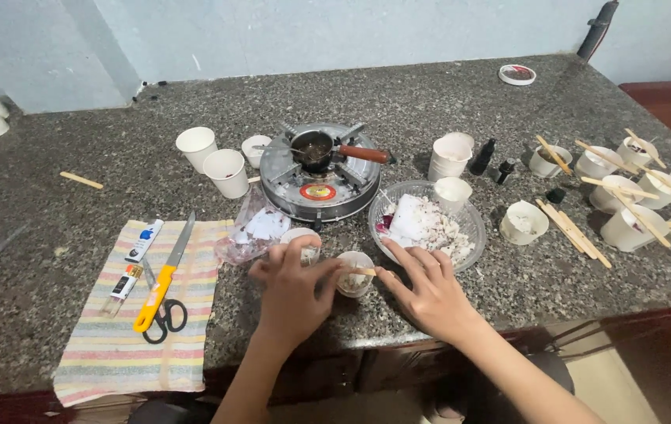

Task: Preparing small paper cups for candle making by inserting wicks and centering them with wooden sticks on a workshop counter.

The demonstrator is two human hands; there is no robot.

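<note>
My left hand (292,286) and my right hand (423,289) meet over a small paper cup (353,275) near the counter's front edge. Both pinch a short wooden stick (364,272) lying across the cup's rim. A second small cup (302,240) stands just behind my left fingers. Beyond my right hand sits a clear bowl (461,216) of white wax chunks with a paper cup inside.
A small round stove (320,187) carries a little pot with a wooden handle (364,154). A striped cloth (143,345) at the left holds a yellow knife, scissors and tubes. Several cups with wooden sticks (634,192) crowd the right side. Two paper cups (211,161) stand behind.
</note>
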